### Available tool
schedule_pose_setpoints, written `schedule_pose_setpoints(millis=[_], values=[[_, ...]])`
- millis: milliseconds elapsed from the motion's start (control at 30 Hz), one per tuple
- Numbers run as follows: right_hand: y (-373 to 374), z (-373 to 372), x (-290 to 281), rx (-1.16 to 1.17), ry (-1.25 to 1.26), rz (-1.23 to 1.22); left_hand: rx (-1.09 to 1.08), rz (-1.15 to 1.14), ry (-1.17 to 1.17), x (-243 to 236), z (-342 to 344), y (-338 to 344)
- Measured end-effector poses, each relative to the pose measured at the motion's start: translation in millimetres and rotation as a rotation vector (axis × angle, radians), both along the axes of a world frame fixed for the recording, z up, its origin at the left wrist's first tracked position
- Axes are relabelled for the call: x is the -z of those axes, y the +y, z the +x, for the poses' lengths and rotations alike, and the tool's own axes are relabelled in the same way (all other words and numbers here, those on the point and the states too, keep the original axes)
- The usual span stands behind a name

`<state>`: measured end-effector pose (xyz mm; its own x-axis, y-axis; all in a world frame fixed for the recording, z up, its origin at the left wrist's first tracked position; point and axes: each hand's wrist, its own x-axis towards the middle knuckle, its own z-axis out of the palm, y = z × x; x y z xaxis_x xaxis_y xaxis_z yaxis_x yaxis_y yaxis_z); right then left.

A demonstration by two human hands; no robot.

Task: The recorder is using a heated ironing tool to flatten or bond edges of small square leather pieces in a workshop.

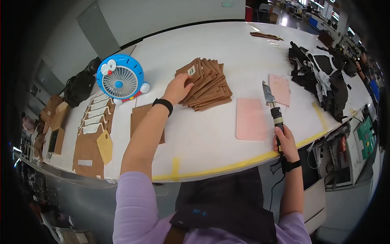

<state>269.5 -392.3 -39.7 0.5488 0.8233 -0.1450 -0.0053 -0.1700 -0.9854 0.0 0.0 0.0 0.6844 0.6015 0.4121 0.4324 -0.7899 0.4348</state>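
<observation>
My left hand [179, 87] reaches onto a fanned stack of brown flat pieces [209, 85], its bent fingers touching a top piece with a white label, the thumb apart from them. My right hand [285, 142] is closed around the black handle of a corded handheld tool with a flat metal tip [269, 93], held upright near the table's front edge. The tip is beside a small pink pad [280, 85]; a larger pink pad [250, 120] lies to its left. Another brown sheet [142, 122] lies partly behind my left forearm.
A blue cartoon-faced fan [118, 79] stands at left, near brown pieces with white strips, a yellow template [105, 147] and boxes. Black fabric pieces [308, 81] pile at right; a brown bundle [266, 35] lies at the back. Yellow tape [215, 166] runs along the front edge.
</observation>
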Motion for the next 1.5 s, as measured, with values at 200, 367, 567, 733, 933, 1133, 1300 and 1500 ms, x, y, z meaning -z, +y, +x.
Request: schedule_pose_setpoints(millis=[200, 367, 567, 733, 933, 1133, 1300, 1500], values=[[-5, -8, -3, 0.03, 0.024, -0.001, -0.128, 0.058, -0.015, -2, 11, 2], [-3, -2, -5, 0.035, 0.017, -0.013, -0.066, 0.165, -0.139, -21, 27, -57], [-10, -3, -10, 0.016, 0.003, 0.004, 0.37, -0.061, -0.06, -1, 46, -190], [-28, -19, -20, 0.024, -0.016, -0.023, 0.345, -0.079, -0.082, 23, 76, -218], [-31, -32, -23, 0.104, -0.017, 0.114, 0.166, -0.02, -0.029, 9, 89, -224], [3, -26, -4, 0.028, -0.166, 0.059, 0.214, -0.239, 0.24, 10, 81, -226], [-17, -38, -1, 0.036, -0.082, 0.099, 0.275, -0.29, 0.07, 24, 62, -197], [-34, -42, -8, 0.14, 0.051, 0.099, 0.074, -0.354, -0.224, -48, 63, -150]])
